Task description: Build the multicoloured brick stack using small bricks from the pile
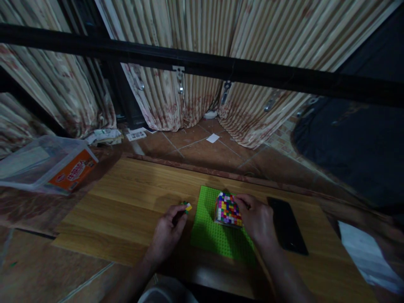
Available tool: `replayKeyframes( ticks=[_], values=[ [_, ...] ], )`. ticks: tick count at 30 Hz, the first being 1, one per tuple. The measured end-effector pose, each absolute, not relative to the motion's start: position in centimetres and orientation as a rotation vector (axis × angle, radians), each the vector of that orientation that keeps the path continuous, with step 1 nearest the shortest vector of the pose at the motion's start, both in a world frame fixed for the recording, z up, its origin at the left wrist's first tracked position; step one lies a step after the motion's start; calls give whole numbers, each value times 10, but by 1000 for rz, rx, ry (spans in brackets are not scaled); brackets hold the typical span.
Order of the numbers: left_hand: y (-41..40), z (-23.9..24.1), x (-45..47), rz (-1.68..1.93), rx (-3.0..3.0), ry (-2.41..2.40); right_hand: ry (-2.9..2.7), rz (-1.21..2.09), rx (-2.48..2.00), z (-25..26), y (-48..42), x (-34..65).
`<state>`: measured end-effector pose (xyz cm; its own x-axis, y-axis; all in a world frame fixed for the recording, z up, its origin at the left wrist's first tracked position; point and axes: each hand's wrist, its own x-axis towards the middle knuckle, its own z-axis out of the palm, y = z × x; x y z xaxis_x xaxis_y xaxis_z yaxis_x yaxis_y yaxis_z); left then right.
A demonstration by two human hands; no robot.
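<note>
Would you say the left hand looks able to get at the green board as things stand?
Probably yes: the left hand is close beside the green board with nothing visible between them, though it pinches small bricks.

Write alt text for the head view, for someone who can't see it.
A person's right hand is at the edge of a block of colorful toy bricks on a green board, while the left hand pinches small bricks over a wooden table. A flat black object lies to the right.
</note>
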<state>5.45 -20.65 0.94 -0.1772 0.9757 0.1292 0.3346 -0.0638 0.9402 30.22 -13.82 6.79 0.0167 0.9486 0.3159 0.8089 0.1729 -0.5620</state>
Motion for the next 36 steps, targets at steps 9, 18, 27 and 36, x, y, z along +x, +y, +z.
replayKeyframes(
  ticks=[9,18,27,36],
  values=[
    [-204,8,59,1294,1343,1532,-1748,471,-1602,65,-120,302],
    [-194,21,67,1298,963,1394,-1465,916,-1588,43,-119,299],
    [-187,33,88,1291,801,1303,-1412,944,-1543,34,-117,299],
    [-189,57,106,1345,917,1208,-1895,559,-1233,79,-167,272]
  ],
)
